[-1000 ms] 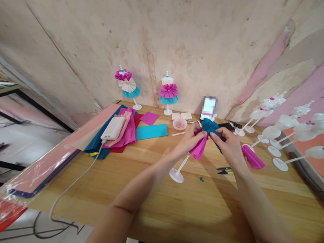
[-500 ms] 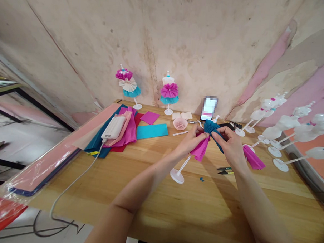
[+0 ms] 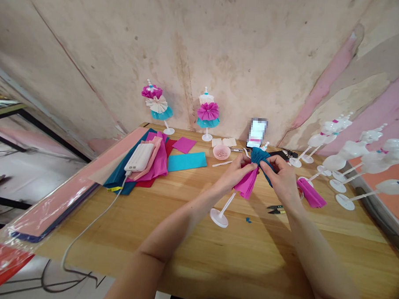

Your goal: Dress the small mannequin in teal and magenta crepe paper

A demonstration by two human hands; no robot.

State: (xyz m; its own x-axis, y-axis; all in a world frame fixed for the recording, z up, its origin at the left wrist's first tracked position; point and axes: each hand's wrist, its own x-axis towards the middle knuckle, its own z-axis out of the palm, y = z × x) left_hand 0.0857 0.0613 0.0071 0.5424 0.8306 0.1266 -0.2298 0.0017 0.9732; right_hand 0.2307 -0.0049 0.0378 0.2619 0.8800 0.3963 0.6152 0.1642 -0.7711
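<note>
A small white mannequin on a stand (image 3: pixel 219 217) is tilted over the table, dressed in a magenta crepe paper skirt (image 3: pixel 246 185) and a dark teal crepe paper piece (image 3: pixel 259 154) around its upper body. My left hand (image 3: pixel 240 168) is closed around the mannequin's waist, fingers at the lower edge of the teal paper. With thumb and fingers, my right hand (image 3: pixel 281 173) pinches the loose teal end on the other side. Most of the mannequin's body is covered by the paper and my fingers. Thread snips (image 3: pixel 276 209) and teal paper scraps (image 3: pixel 248 220) lie below my hands.
Two dressed mannequins (image 3: pixel 208 111) stand by the wall. Several bare white mannequins (image 3: pixel 339 158) crowd the right side, near a magenta paper roll (image 3: pixel 311 192). A pink bowl of beads (image 3: pixel 221 152), a phone (image 3: pixel 257 133), a blue paper strip (image 3: pixel 187 161) and a power bank (image 3: pixel 139 157) lie around.
Almost nothing differs. My hands keep their hold on the mannequin and the teal paper, with only a slight shift of my right hand and of the view.
</note>
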